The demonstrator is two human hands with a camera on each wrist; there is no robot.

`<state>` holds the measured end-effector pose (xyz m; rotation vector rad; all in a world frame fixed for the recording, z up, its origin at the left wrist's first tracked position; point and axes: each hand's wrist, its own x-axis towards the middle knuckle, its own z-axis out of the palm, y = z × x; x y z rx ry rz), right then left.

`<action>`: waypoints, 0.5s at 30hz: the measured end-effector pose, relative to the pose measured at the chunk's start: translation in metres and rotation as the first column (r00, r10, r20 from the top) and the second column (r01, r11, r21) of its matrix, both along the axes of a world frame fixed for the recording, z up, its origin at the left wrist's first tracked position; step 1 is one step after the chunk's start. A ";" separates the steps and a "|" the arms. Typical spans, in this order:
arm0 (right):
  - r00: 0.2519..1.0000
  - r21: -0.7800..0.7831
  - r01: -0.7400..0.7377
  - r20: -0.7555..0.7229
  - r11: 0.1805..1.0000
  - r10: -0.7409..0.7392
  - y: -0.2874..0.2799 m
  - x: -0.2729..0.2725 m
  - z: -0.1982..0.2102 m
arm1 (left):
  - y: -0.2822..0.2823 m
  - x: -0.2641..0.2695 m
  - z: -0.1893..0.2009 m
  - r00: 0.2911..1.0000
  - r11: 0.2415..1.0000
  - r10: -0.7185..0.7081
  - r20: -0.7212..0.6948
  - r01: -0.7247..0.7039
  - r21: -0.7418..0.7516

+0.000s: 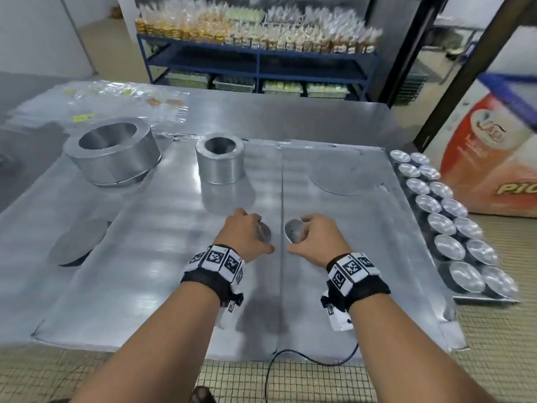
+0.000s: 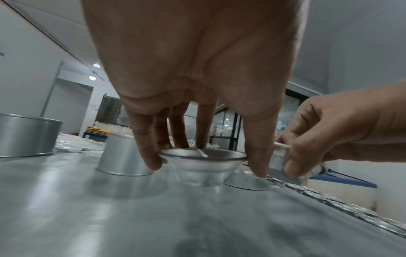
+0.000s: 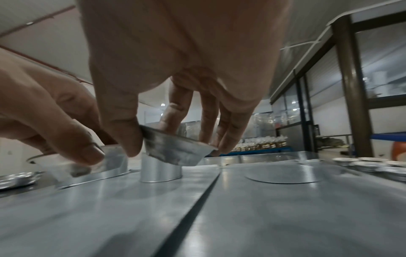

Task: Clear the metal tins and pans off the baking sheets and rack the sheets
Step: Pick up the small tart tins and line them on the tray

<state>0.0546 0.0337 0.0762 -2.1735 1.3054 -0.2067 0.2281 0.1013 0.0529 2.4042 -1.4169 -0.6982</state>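
Observation:
Two steel baking sheets lie side by side, the left sheet (image 1: 139,274) and the right sheet (image 1: 366,257), meeting at a dark seam. My left hand (image 1: 261,234) grips a small round tin (image 2: 202,163) by its rim, level and low over the left sheet. Just right of the seam, my right hand (image 1: 299,234) pinches another small tin (image 3: 175,151), tilted and lifted off the sheet. A wide ring pan (image 1: 113,152) and a taller cylindrical tin (image 1: 220,161) stand at the back of the left sheet. Flat metal discs lie at the left (image 1: 77,242) and at the back right (image 1: 343,181).
A tray (image 1: 482,300) with several small tins in two rows lies along the right sheet's right edge. An orange sack (image 1: 494,170) stands beyond it. Clear plastic bags (image 1: 116,97) cover the table's far left. Blue shelving (image 1: 258,59) is behind. A black cable (image 1: 290,356) hangs at the front.

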 end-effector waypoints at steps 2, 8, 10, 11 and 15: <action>1.000 -0.021 0.021 0.024 1.000 -0.020 -0.005 -0.031 0.004 | -0.012 -0.028 -0.001 0.998 0.999 -0.049 0.028 0.049 0.025; 0.994 -0.064 0.106 0.030 0.992 -0.104 -0.029 -0.121 -0.004 | -0.037 -0.117 0.011 0.989 0.989 -0.149 -0.005 0.149 -0.005; 0.991 -0.067 0.135 0.022 0.989 -0.133 -0.037 -0.149 -0.006 | -0.047 -0.144 0.010 0.981 0.981 -0.195 -0.001 0.195 -0.008; 0.989 -0.066 0.146 0.012 0.987 -0.145 -0.040 -0.163 -0.006 | -0.053 -0.157 0.010 0.977 0.976 -0.215 0.004 0.215 -0.010; 0.984 -0.073 0.173 -0.018 0.982 -0.175 -0.051 -0.209 -0.005 | -0.073 -0.199 0.005 0.959 0.958 -0.284 0.019 0.284 -0.028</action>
